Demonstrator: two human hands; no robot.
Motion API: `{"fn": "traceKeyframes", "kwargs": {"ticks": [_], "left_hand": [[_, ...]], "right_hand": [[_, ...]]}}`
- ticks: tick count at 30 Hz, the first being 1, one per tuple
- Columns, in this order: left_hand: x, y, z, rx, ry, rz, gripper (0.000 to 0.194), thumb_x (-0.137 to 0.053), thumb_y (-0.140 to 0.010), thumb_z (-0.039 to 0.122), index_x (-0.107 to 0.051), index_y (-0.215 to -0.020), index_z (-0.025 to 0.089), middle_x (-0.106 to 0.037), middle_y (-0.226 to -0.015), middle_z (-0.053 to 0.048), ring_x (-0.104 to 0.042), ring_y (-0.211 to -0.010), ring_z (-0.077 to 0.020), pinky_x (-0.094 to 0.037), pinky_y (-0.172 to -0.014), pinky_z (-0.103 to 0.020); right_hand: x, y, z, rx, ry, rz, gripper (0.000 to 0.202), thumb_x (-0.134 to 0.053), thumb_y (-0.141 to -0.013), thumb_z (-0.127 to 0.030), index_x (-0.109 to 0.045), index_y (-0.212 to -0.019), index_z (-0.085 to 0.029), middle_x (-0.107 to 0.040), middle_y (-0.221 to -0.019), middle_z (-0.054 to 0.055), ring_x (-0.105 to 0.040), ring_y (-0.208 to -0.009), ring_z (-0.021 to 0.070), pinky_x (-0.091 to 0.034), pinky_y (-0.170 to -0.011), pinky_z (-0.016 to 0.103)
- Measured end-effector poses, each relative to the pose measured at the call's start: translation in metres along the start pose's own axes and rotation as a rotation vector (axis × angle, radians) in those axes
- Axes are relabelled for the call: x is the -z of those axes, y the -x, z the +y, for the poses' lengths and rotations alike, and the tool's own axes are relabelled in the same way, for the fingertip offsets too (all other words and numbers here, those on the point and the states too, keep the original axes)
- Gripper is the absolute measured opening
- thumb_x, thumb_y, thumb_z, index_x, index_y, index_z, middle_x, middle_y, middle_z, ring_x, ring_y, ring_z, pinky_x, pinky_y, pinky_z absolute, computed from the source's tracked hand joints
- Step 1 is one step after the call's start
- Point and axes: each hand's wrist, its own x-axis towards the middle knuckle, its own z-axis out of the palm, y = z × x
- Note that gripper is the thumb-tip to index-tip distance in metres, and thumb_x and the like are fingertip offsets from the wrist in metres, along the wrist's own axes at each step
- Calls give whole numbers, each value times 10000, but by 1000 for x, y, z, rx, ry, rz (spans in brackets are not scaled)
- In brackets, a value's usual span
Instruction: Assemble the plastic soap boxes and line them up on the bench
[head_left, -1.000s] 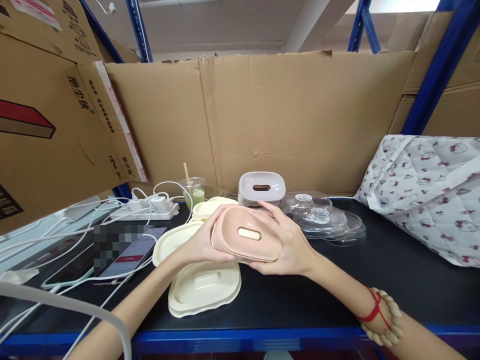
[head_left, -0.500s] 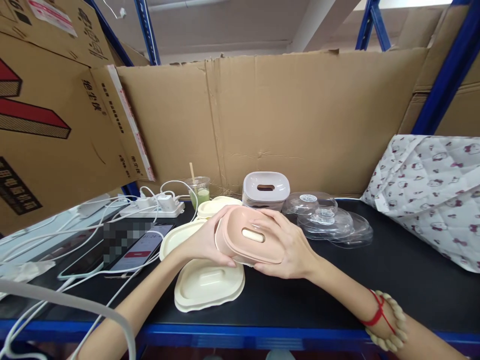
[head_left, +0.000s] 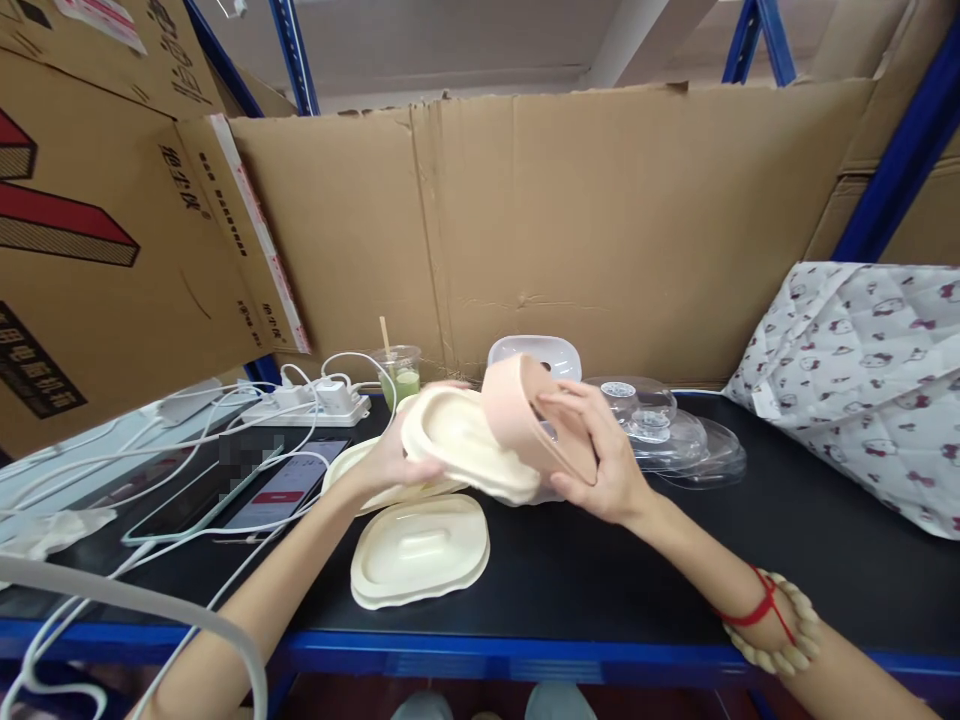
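My left hand (head_left: 390,455) is closed on the edge of a cream oval plastic piece (head_left: 457,425) with a wavy rim, held above the table. In my right hand (head_left: 611,465) is a pink oval plastic cover with a slot (head_left: 514,400); it is tilted, its left end over the cream piece. Whether the two still touch I cannot tell. Below them another cream piece (head_left: 420,550) with a raised middle lies on the black table top. More cream plastic (head_left: 349,465) shows partly behind my left hand. A pale slotted box (head_left: 529,347) stands behind the pink cover, mostly hidden.
Clear plastic lids (head_left: 667,430) overlap at the right. A cup with green drink (head_left: 405,385) stands near a white power strip (head_left: 352,415). Phones (head_left: 281,490) and loose white cables lie at the left. A patterned quilted bag (head_left: 862,390) sits far right, against cardboard (head_left: 637,230).
The pink cover, before seated over the cream piece, has been lifted and tilted away to the right by my right hand. The cream piece is now exposed in my left hand.
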Motion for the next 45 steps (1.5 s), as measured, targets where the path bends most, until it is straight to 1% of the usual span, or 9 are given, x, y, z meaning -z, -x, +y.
{"fn": "traceKeyframes", "kwargs": {"ticks": [4,6,9,15,20,28,35,40,45], "left_hand": [[9,-6,-1,82,72,421,768,-683,-559,506,-444,-1230,219,-560,-1172,-122,-582,-1002,-287,-517,-542,-270],[14,-9,-2,105,-6,593,795,-709,-553,452,-395,-1250,231,-515,-1219,-121,-560,-1053,-275,-519,-569,-253],[16,-11,-7,137,-158,683,836,-759,-513,401,-367,-1232,231,-467,-1262,-119,-519,-1142,-270,-534,-736,-301],[10,-12,-21,253,-218,581,766,-755,-547,407,-387,-1195,226,-505,-1236,-109,-522,-1158,-260,-452,-948,-413],[11,-11,-20,369,-212,443,720,-731,-608,447,-423,-1213,204,-553,-1216,-133,-559,-1131,-267,-455,-939,-394],[21,-13,-22,499,-462,351,740,-743,-571,462,-505,-1198,150,-531,-1307,-198,-498,-1222,-336,-370,-1022,-446],[16,-11,-24,284,-478,400,550,-636,-667,451,-529,-1123,164,-548,-1294,-156,-491,-1228,-279,-345,-1040,-424],[11,-12,-23,12,-481,422,303,-522,-748,414,-578,-956,200,-646,-1092,-89,-571,-1083,-229,-405,-960,-399],[8,-11,-23,-104,-501,403,203,-476,-783,370,-581,-840,207,-659,-953,-67,-598,-954,-206,-455,-833,-353]], "right_hand": [[16,-9,9,-13,174,109,543,-569,-724,-602,-571,-1146,-261,-528,-1265,116,-500,-1199,313,-464,-920,519],[21,-11,13,42,234,28,513,-623,-702,-563,-608,-1114,-258,-544,-1278,113,-535,-1164,303,-481,-903,496],[21,-9,17,145,288,-189,507,-683,-662,-535,-652,-1070,-237,-571,-1280,124,-582,-1105,299,-522,-831,453],[12,-6,21,159,288,-465,488,-769,-593,-462,-683,-1012,-228,-601,-1257,124,-601,-1087,289,-516,-859,445],[12,-6,27,146,270,-467,485,-783,-598,-457,-695,-1019,-232,-597,-1257,138,-602,-1093,292,-507,-886,467],[10,-4,31,141,233,-471,464,-791,-598,-465,-708,-980,-216,-558,-1293,159,-556,-1163,308,-503,-898,499],[9,-3,33,156,231,-462,479,-807,-578,-466,-707,-934,-162,-551,-1268,205,-542,-1168,326,-492,-908,500],[7,0,37,155,220,-473,522,-814,-560,-479,-691,-973,-185,-529,-1287,181,-526,-1179,320,-478,-922,488],[6,1,38,172,228,-442,586,-810,-554,-499,-661,-1045,-216,-510,-1305,165,-515,-1176,322,-457,-922,502]]}}
